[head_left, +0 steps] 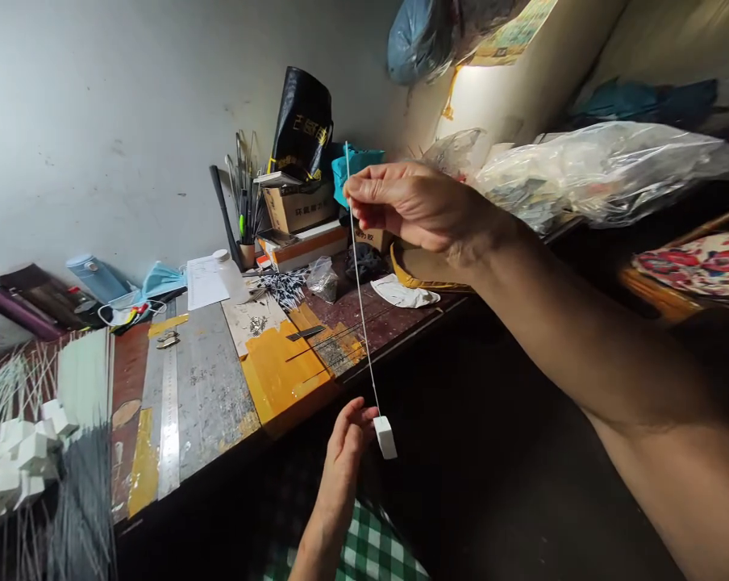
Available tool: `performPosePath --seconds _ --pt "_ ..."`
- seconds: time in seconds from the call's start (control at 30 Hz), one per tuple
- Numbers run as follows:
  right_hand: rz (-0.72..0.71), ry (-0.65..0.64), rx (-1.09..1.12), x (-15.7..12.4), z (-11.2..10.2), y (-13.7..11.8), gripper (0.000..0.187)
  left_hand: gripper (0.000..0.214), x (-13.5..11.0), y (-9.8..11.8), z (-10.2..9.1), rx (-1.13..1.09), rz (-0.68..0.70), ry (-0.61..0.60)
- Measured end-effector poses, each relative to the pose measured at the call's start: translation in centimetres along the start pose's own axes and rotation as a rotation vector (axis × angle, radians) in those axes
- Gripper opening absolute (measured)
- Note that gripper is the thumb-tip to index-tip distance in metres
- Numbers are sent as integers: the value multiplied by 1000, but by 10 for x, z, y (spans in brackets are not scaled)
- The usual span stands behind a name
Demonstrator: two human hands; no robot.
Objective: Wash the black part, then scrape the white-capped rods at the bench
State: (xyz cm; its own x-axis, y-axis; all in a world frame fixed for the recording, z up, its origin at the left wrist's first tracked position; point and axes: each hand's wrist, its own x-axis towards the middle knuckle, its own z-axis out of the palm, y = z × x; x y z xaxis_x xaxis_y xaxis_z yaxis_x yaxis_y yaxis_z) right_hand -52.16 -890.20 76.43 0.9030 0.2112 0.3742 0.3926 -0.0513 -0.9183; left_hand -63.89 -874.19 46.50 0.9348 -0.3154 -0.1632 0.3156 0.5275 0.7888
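Note:
My right hand (406,202) is raised above the front of the bench, thumb and fingers pinched on a thin white rod (361,307) near its upper end. The rod slants down to a small white foam-like block (385,437) at its lower end. Below, my left hand (346,444) is beside the block, its thumb and fingers loosely curved and apart. Its fingertips reach the block's upper left edge; whether they touch it I cannot tell.
At left, several white blocks (26,456) lie with bundled thin rods (83,403). A steel ruler (169,428) lies on a grey board (210,387), beside a yellow-taped block (280,371). Behind stand a carton (301,208) and a tool cup (247,255). A plastic bag (606,169) is at right.

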Motion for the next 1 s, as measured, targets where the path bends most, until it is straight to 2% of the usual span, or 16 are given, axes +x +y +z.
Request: performPosePath --seconds 0.07,0.13,0.23,0.33,0.47,0.67,0.87,1.0 --pt "-2 49 24 1 -8 -9 20 62 -4 2 10 18 80 -80" --pt "-14 95 34 0 -14 -16 21 50 -9 9 21 50 104 -109" --pt "-26 142 23 -4 -22 -21 20 34 -14 21 35 101 135 -100" --pt "14 139 4 -12 -28 -15 15 31 -16 35 42 164 181 -59" --pt "63 82 -1 -30 -25 11 11 28 -18 58 45 272 237 6" --pt "131 35 23 -63 6 60 26 36 -25 86 44 304 237 66" --pt "131 -15 -8 -86 37 99 30 43 -34 87 27 341 186 172" --pt "138 -101 -68 -94 45 124 33 43 -43 80 7 373 190 242"
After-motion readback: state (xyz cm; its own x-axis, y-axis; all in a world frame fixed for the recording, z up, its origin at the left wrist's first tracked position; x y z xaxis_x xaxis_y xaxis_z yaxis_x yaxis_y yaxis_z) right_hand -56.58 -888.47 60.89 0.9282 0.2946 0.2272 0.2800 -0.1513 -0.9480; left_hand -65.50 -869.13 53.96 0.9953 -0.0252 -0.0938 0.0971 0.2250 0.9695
